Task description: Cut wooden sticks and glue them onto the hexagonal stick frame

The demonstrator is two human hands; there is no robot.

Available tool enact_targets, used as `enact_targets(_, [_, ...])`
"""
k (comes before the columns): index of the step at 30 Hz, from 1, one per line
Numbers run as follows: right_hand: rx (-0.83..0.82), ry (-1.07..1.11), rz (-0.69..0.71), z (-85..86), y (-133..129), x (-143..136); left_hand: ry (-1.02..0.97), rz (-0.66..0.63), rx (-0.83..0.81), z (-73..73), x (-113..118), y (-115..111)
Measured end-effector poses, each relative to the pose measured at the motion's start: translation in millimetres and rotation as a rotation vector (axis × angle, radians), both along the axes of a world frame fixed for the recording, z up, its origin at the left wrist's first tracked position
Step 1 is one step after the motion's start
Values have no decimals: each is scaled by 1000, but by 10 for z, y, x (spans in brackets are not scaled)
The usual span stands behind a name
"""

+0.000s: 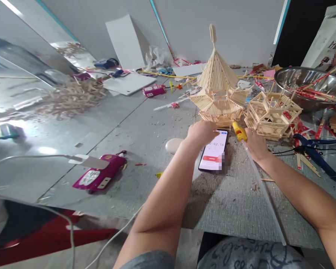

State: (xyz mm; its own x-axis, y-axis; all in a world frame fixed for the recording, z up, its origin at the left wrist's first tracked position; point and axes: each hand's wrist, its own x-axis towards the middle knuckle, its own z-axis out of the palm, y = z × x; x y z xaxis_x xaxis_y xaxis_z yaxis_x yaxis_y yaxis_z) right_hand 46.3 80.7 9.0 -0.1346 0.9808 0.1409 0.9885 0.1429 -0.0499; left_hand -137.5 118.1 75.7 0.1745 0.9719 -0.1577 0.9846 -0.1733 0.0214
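Note:
My right hand (257, 145) is wrapped around a yellow hot glue gun (239, 131), its nozzle pointing at the base of a pagoda-shaped stick model (220, 99). A long clear glue stick (264, 192) trails from the back of the gun toward me. My left hand (202, 133) is closed at the model's lower front edge; whatever its fingers hold is hidden. Below that hand lies a phone (212, 149) with a running timer on its screen. Right of the pagoda stands an open framework of sticks (273, 114).
A metal bowl (285, 80) with red-wrapped sticks sits at the right, behind blue-handled pliers (319, 153). On the left are a magenta power strip (100, 173) with a white plug and a heap of sticks (70, 97). A white oval object (173, 145) lies beside my left forearm.

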Motion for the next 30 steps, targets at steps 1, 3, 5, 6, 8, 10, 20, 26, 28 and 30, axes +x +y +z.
enact_targets(1, [-12, -9, -22, 7, -1, -5, -11, -49, -5, -34, 38, -2])
enact_targets(3, [-39, -25, -60, 23, 0, -18, -14, -116, 1, -102, 107, 2])
enact_targets(5, [-53, -23, -62, 32, 3, -27, 1, -152, 24, -158, 163, 13])
enact_targets(6, [-57, -20, -60, 32, 6, -30, 9, -166, 38, -179, 187, 20])
enact_targets(8, [-58, -16, -58, 23, 13, -29, 13, -178, 72, -215, 228, 37])
enact_targets(10, [-54, -22, -59, 15, 17, -25, 6, -178, 111, -252, 258, 54])
enact_targets(20, [-115, 19, -56, 106, -21, -12, -6, -158, 192, -431, 300, 122])
enact_targets(26, [-135, 1, -90, 116, -21, -20, -14, -143, 165, -443, 322, 166])
enact_targets(28, [-129, -9, -87, 113, -25, -19, -15, -144, 164, -445, 330, 176])
enact_targets(30, [-122, -16, -78, 109, -29, -13, -14, -153, 160, -445, 337, 183])
